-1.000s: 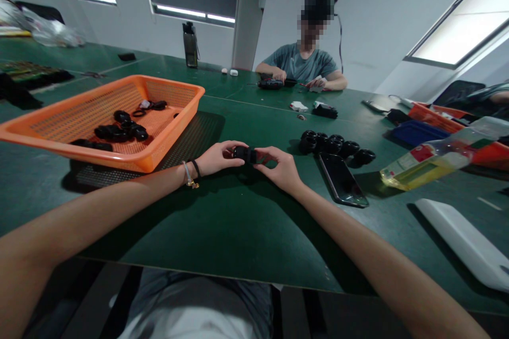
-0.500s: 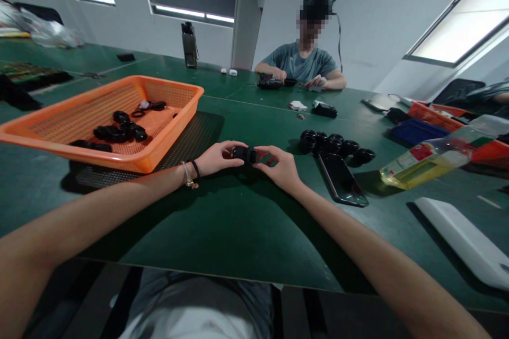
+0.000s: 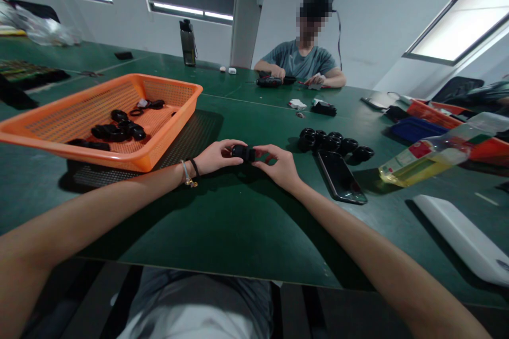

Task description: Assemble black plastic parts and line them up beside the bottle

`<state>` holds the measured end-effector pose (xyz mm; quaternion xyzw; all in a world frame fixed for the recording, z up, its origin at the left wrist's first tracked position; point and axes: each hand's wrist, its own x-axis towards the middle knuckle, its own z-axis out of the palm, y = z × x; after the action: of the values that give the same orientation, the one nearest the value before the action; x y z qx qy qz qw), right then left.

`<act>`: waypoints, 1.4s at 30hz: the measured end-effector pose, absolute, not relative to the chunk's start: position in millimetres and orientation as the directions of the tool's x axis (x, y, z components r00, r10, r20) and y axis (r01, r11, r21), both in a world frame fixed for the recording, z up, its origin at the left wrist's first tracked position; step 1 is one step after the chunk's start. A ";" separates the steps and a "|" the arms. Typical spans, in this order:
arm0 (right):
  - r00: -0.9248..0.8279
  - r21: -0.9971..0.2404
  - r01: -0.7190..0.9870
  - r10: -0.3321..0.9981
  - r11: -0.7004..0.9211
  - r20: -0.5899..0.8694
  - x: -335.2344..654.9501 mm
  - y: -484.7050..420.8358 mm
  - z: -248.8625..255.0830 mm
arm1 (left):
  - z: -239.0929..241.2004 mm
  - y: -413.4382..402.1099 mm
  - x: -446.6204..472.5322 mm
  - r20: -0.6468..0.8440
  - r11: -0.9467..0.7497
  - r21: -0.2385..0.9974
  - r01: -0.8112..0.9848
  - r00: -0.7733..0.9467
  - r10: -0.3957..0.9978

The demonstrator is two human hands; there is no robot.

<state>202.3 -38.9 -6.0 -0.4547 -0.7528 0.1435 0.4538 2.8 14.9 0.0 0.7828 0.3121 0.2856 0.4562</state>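
Observation:
Both hands meet over the middle of the green table (image 3: 238,222). My left hand (image 3: 217,157) and my right hand (image 3: 278,165) each pinch one end of a small black cylindrical part (image 3: 243,153), held just above the tabletop. Fingers of both hands are curled round it. A row of similar black round parts (image 3: 334,144) lies to the right of my right hand. More black parts (image 3: 115,132) lie in the orange basket (image 3: 167,140) to the left of my left hand.
A black phone (image 3: 341,176) lies right of my right hand. Farther right are a tilted bottle of yellow liquid (image 3: 433,156), a white flat object (image 3: 463,238), a blue tray (image 3: 415,130) and orange trays. A person (image 3: 304,61) sits across the table with tools; a dark bottle (image 3: 187,43) stands far back.
The hands stay together on the black part with only slight finger shifts. The view has drifted a little.

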 end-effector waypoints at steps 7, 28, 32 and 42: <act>-0.177 -0.625 0.553 0.811 0.551 0.557 202.6 -38.5 -6.0 | 1.2 14.2 3.3 0.143 -0.365 0.903 0.228 0.642 0.754; -0.201 -0.603 0.558 0.799 0.569 0.567 202.7 -39.0 -5.4 | 2.1 14.0 2.8 0.140 -0.370 0.897 0.241 0.640 0.756; -0.191 -0.602 0.554 0.792 0.575 0.580 202.6 -38.6 -6.2 | 1.5 14.0 2.9 0.137 -0.369 0.898 0.239 0.646 0.751; -0.168 -0.624 0.549 0.805 0.556 0.569 202.5 -37.3 -9.1 | 0.6 14.0 4.3 0.147 -0.365 0.905 0.219 0.645 0.750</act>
<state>202.5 -37.3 -9.1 -0.4504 -0.7515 0.1383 0.4618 4.3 14.0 0.6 0.7763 0.3120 0.2829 0.4690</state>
